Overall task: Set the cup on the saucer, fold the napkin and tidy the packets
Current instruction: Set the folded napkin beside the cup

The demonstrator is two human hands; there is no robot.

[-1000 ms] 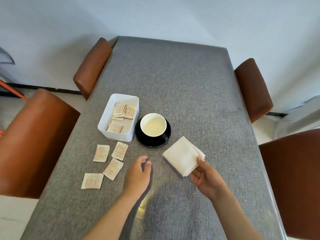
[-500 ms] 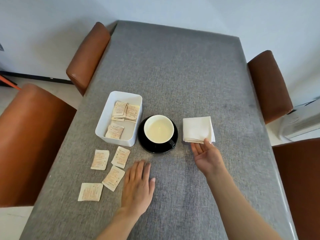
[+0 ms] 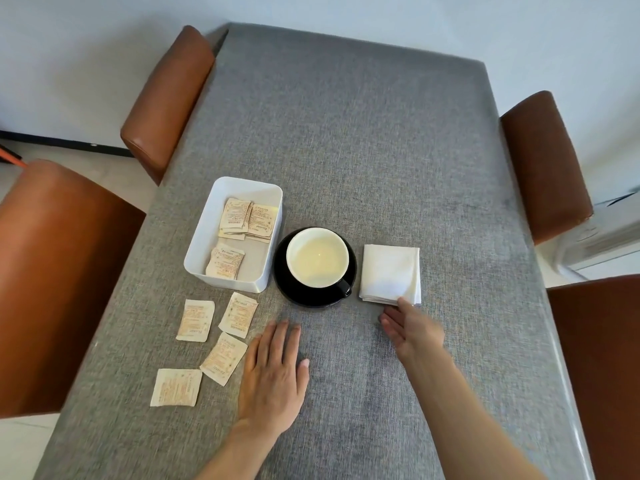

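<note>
Two hands: our left hand lies flat on the desk, fingers straight, holding nothing; our right hand is open too, fingertips just touching the near edge of the napkin.
What changed: a second ago the right hand was carrying the folded napkin over the near desk. Now it's down flat, squared up just right of the saucer, and the hand is letting go. The left hand went from curled to palm-down.
What that means: we'd call the napkin part done, and the cup part too.
Cup: the white cup sits on the black saucer, handle pointing toward the napkin. Pale inside, can't tell if there's liquid in it.
Tray: the white tray stands just left of the saucer, nearly touching. It holds a small overlapping pile of packets at the far end and another one or two at the near end.
Loose packets: four loose packets lie on the desk near the tray, the closest right beside our left hand.
Next, we reckon: the left hand gathers those four into the tray. They're flat and thin, so probably a slide-and-pinch job.
</note>
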